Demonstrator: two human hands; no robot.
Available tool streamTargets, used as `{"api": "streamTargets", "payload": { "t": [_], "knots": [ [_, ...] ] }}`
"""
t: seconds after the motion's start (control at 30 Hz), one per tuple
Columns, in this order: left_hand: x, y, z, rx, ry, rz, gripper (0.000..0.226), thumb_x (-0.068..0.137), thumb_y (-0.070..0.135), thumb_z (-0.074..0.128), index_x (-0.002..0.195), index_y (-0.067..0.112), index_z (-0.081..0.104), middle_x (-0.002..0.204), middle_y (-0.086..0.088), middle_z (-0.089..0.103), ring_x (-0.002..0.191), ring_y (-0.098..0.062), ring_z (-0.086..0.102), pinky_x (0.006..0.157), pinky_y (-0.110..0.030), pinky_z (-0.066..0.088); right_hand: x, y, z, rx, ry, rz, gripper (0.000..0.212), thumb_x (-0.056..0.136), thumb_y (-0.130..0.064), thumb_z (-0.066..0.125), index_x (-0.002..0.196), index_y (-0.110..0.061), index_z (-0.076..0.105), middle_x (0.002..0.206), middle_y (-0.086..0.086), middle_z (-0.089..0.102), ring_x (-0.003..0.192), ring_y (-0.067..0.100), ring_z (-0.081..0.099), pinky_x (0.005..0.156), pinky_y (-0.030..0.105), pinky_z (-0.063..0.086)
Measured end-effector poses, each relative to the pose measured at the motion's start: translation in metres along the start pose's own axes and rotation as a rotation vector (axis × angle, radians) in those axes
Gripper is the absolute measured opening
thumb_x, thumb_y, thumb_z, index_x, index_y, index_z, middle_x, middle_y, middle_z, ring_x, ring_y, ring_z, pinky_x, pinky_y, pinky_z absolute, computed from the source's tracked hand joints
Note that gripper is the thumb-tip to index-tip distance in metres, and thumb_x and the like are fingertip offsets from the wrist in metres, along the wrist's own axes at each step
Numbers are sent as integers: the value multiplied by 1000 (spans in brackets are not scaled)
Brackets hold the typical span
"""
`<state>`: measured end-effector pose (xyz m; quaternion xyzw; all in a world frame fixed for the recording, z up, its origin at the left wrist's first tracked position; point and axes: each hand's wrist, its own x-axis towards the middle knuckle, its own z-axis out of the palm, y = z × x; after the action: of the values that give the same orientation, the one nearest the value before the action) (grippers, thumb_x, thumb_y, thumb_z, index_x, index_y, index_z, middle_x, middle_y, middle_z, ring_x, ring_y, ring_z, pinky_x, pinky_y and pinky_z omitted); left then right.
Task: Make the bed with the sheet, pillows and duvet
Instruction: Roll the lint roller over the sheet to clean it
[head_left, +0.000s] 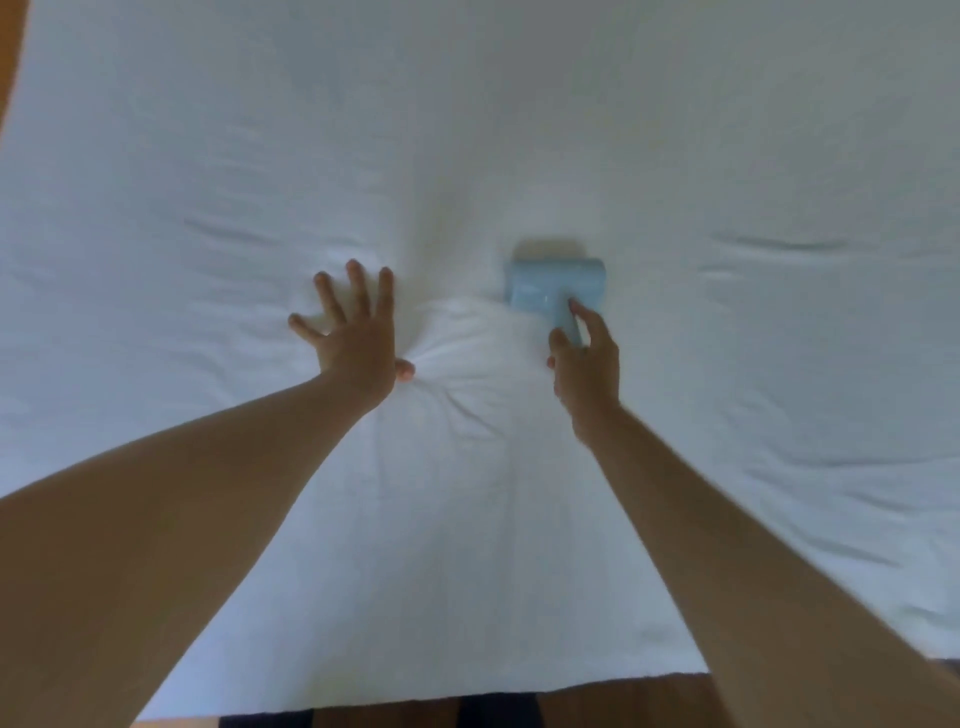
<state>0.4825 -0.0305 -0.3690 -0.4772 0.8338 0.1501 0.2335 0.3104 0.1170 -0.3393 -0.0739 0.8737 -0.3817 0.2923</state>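
A white sheet (467, 145) covers the whole bed and fills most of the view. My left hand (353, 332) presses flat on it near the middle, fingers spread, and creases radiate from under the palm. To its right my right hand (584, 364) grips the handle of a light blue T-shaped tool (553, 286), whose wide head lies on the sheet just beyond my fingers. No pillows or duvet are in view.
The sheet's near edge (415, 699) hangs at the bottom, with brown wooden floor (613, 706) below it. A strip of orange-brown wood (10, 62) shows at the far left edge. Long shallow wrinkles (779, 244) cross the sheet on the right.
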Motion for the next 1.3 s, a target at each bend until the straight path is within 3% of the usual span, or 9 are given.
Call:
{"api": "streamTargets", "payload": {
  "t": [0.1, 0.27, 0.47, 0.67, 0.77, 0.87, 0.93, 1.07, 1.3],
  "knots": [
    [-11, 1, 2, -22, 21, 12, 110, 87, 52, 66, 156, 25, -16, 163, -10, -20, 148, -44, -13, 111, -72, 15, -67, 53, -18, -63, -22, 26, 45, 91, -25, 61, 131, -44, 55, 102, 11, 72, 79, 24, 67, 70, 36, 53],
    [-48, -11, 26, 8, 159, 127, 85, 99, 42, 52, 158, 19, -5, 166, -10, -6, 152, -34, 1, 117, -56, 23, -171, 119, -51, -71, -105, 131, 41, 102, -23, 53, 137, -45, 47, 105, 2, 67, 62, 4, 59, 54, 18, 48],
    [-84, -34, 47, 52, 155, 239, 85, 94, 54, 52, 159, 24, 7, 166, -8, -2, 152, -36, 5, 114, -58, 24, -243, 162, -78, -115, -151, 237, 41, 102, -24, 53, 133, -49, 43, 96, 3, 67, 55, 16, 59, 52, 21, 51],
    [-95, -43, 45, 135, 103, 239, 93, 90, 62, 50, 158, 26, -2, 165, -9, -11, 151, -38, -3, 114, -60, 23, -277, 180, -89, -215, -132, 310, 42, 98, -38, 56, 135, -49, 40, 95, -4, 66, 72, 14, 68, 60, 15, 52],
    [-87, -50, 34, 147, 80, 187, 99, 90, 64, 50, 157, 24, -11, 164, -14, -14, 151, -39, -5, 115, -60, 21, -286, 180, -94, -186, -74, 266, 44, 78, -78, 56, 120, -71, 46, 83, -14, 63, 67, 2, 65, 61, 11, 49],
    [-68, -63, 17, 160, 63, 128, 103, 89, 64, 53, 156, 25, -16, 163, -17, -17, 150, -43, -5, 116, -61, 21, -285, 184, -101, -162, -123, 322, 50, 77, -69, 68, 118, -46, 52, 101, -5, 68, 69, 1, 60, 73, 19, 52],
    [-52, -73, 4, 132, 43, 95, 106, 88, 61, 58, 155, 30, -19, 162, -16, -20, 149, -45, -6, 116, -62, 20, -282, 171, -103, -224, -129, 282, 58, 74, -76, 61, 120, -41, 53, 101, -2, 71, 67, 4, 66, 68, 15, 52],
    [-26, -97, -9, 55, -46, 3, 123, 78, 60, 72, 152, 36, -24, 160, -12, -28, 147, -49, -11, 113, -66, 21, -238, 90, -83, -260, 8, 23, 29, 99, -30, 59, 117, -52, 54, 64, -13, 65, 54, 3, 62, 49, 15, 47],
    [-13, -95, 18, 103, -28, -85, 127, 76, 62, 71, 151, 31, -27, 158, -19, -30, 142, -60, -7, 103, -76, 28, -31, -88, 76, -35, -62, -189, 49, 84, -33, 44, 130, -33, 58, 98, 8, 71, 87, 32, 67, 81, 50, 55]
  ]
}}
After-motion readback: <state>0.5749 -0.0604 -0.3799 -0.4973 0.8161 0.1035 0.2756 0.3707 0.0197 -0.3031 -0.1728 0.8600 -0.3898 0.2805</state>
